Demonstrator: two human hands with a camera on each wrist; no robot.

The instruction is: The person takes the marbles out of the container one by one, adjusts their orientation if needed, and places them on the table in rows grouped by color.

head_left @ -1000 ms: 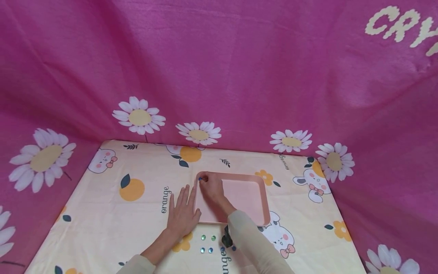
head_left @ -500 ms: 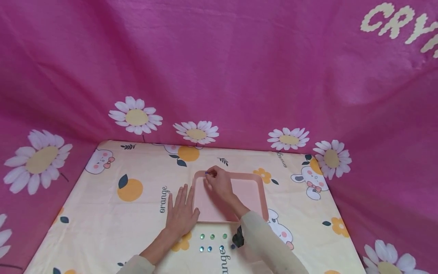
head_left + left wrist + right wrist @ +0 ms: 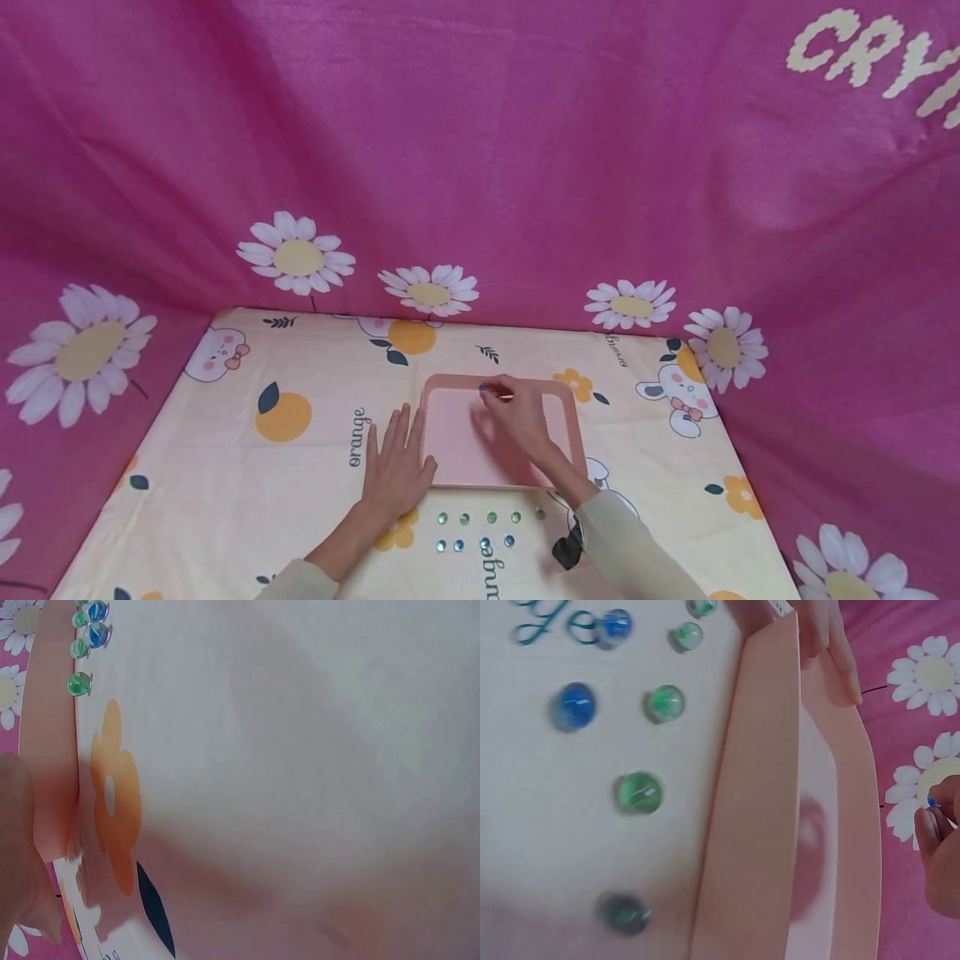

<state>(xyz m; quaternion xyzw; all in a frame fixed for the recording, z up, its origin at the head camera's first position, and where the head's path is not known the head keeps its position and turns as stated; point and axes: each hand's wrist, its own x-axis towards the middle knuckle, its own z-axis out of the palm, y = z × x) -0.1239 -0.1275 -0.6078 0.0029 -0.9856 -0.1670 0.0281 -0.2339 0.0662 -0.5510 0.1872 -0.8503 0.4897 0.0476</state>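
Note:
My right hand (image 3: 521,417) pinches a small blue marble (image 3: 933,802) between thumb and fingertips, above the far side of a pink rectangular tray (image 3: 457,450). My left hand (image 3: 396,471) lies with fingers spread at the tray's left side, its thumb against the tray's edge. On the cloth in front of the tray, green-swirled glass marbles (image 3: 491,517) form a row, and blue ones (image 3: 459,546) form another row nearer me. Close up in the right wrist view, a green marble (image 3: 640,793) sits beside the tray's near wall (image 3: 754,787).
A cream tablecloth (image 3: 300,492) printed with oranges, flowers and rabbits covers the table. Magenta daisy fabric (image 3: 480,167) hangs behind and at both sides. A dark object (image 3: 567,550) sits under my right forearm.
My right hand has moved rightward along the tray's far side, still pinching the blue marble. More marbles in front show as the right forearm has shifted right. My left hand stays in place.

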